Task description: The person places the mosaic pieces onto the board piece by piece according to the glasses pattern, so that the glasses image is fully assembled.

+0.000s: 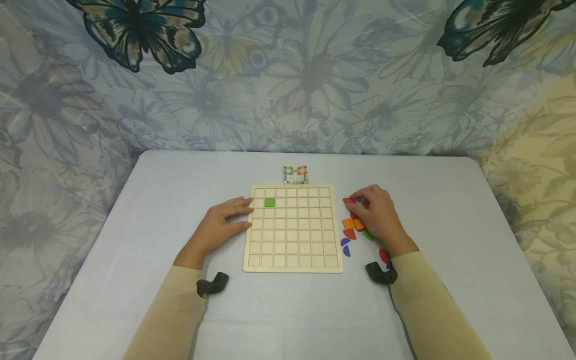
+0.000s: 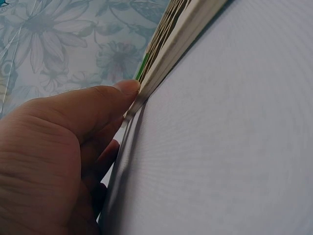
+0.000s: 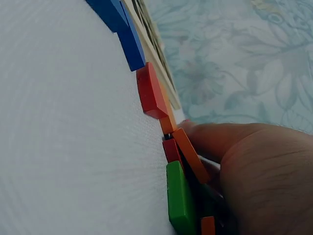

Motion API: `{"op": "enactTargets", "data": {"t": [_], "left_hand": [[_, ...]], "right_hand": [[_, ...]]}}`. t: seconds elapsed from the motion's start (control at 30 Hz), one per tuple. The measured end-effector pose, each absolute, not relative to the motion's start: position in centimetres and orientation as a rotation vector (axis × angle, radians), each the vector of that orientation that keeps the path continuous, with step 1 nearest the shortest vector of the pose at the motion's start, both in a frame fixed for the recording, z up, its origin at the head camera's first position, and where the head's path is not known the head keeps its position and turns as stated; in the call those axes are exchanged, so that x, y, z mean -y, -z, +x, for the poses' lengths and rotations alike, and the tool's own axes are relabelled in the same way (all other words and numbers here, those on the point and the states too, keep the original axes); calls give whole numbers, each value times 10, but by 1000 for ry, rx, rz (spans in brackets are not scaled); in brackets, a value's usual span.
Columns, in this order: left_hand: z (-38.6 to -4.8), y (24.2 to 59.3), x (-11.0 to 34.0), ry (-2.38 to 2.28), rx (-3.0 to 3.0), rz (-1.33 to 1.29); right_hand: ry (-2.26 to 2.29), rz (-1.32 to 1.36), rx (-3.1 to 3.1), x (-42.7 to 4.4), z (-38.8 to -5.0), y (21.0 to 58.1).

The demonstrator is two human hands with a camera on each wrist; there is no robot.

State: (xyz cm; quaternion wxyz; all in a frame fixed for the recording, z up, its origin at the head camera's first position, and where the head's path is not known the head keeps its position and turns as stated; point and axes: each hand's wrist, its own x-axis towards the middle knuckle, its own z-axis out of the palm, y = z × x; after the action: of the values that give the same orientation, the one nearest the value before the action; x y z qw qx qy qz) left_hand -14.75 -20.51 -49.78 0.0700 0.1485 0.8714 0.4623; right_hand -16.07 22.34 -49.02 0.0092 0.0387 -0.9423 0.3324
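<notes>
A pale wooden grid board (image 1: pixel 293 270) lies on the table, with one green square (image 1: pixel 269 202) in a cell of its second row. My left hand (image 1: pixel 215 225) rests beside the board, its fairly straight fingers and thumb touching the left edge. In the left wrist view, the thumb (image 2: pixel 110 100) meets the board's side. Right of the board, my right hand (image 1: pixel 380 215) pinches a red piece (image 1: pixel 348 200) between thumb and index fingertip. Beneath and beside that hand are orange squares (image 1: pixel 348 223), a red quarter-round piece (image 1: pixel 349 234) and a green piece (image 3: pixel 181 198), partly hidden.
Two blue rounded pieces (image 1: pixel 346 250) lie near the board's lower right edge. Another red piece (image 1: pixel 384 255) is by the right wrist. A small patterned card (image 1: pixel 295 173) stands behind the board. Black wrist-camera mounts (image 1: pixel 212 285) jut inward from both sleeves.
</notes>
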Motion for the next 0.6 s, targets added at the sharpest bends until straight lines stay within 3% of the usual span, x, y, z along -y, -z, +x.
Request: {"op": "enactTargets", "data": {"t": [0.6], "left_hand": [[-148,501,206,-1397,-2622,453]], "right_hand": [[-1222,48,2790,-220,-155,484]]}}
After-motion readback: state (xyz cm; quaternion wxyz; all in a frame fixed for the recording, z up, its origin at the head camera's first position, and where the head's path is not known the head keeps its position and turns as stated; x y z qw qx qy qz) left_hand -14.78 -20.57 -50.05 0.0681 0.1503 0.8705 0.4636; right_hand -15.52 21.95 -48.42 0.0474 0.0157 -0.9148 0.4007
